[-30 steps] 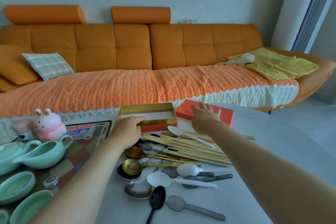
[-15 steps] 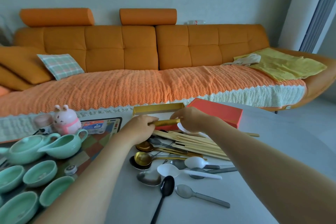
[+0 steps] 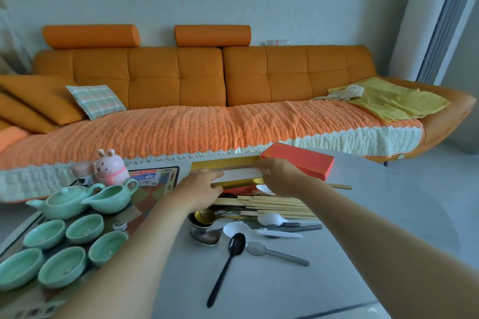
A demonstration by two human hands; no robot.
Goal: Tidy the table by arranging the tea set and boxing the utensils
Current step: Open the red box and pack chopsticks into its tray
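An open gold box with a white lining lies at the table's far edge, its red lid to its right. My left hand rests on the box's near left rim. My right hand grips its near right corner. In front of the box lie wooden chopsticks and several spoons: white, black, grey and gold. To the left, a mint teapot, a pitcher and several mint cups stand on a patterned mat.
A pink rabbit figure and a small jar stand behind the teapot. A small round lid lies on the mat. The orange sofa runs just beyond the round grey table.
My right hand came off the red lid and took the gold box's right corner. Both hands hold the box's near side now. The view shifted, showing more of the tea cups.
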